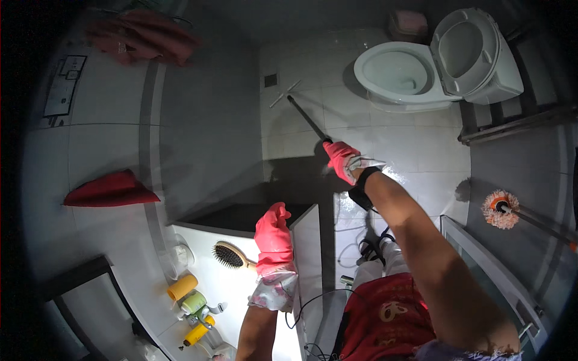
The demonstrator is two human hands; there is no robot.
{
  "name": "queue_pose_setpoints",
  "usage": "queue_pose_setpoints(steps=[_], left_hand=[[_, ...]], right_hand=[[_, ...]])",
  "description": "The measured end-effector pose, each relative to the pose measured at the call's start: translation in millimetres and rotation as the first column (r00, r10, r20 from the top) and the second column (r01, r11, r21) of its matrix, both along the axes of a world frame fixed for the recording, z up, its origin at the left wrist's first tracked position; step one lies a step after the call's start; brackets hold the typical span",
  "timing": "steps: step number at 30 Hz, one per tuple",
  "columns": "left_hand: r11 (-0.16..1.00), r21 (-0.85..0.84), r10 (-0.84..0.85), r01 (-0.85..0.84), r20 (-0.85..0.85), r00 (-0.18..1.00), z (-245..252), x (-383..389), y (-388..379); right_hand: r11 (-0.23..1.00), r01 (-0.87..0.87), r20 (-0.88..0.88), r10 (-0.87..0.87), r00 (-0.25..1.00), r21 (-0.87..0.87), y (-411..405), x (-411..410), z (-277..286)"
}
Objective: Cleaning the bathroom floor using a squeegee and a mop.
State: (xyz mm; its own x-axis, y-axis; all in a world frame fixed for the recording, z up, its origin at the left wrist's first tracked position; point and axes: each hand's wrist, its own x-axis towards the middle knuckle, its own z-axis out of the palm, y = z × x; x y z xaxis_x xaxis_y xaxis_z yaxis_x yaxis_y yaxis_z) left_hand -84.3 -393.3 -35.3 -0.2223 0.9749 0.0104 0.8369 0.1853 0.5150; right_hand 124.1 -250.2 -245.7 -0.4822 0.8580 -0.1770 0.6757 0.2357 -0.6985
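A pink rubber glove with a floral cuff covers my right hand [342, 159], which grips the dark pole of a floor squeegee [308, 118]. The squeegee's thin blade [284, 94] is down on the tiled floor near a square drain [270, 80]. My left hand [274, 232], gloved the same way, is over the front edge of the white washstand counter [235, 289]. Its fingers are bent, and their undersides are hidden. Beside it lies a wooden paddle hairbrush [229, 255], its handle end partly covered by the glove.
A toilet [395, 70] with raised lid stands far right, a bin [407, 26] behind it. Bottles [194, 303] line the counter's left side. A red cloth [110, 190] hangs on the left wall. At right are a mop [501, 208] and a framed door [492, 275].
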Motion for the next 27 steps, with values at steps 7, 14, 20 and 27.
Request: queue_pose_setpoints(steps=[7, 14, 20, 27], left_hand=[[0.997, -0.078, 0.012, -0.011, 0.019, 1.0, -9.4, -6.4, -3.9], [0.999, 0.029, -0.037, 0.038, -0.018, 0.999, -10.0, -10.7, -5.8], [0.998, -0.012, -0.055, 0.054, -0.038, 0.998, -0.8, -1.7, 1.2], [1.0, -0.011, -0.025, 0.024, -0.07, 0.997, 2.1, 3.8, 2.7]], right_hand=[[0.323, 0.373, 0.071, -0.666, 0.743, -0.87, -81.9, 101.4, 72.6], [0.065, 0.6, 0.413, -0.665, 0.621, -0.797, -281.9, 284.2, 174.3], [-0.111, 0.681, 0.569, -0.655, 0.498, -0.724, -375.5, 357.9, 190.4], [0.682, 0.346, 0.317, -0.174, 0.932, -0.644, -247.7, 276.3, 168.9]])
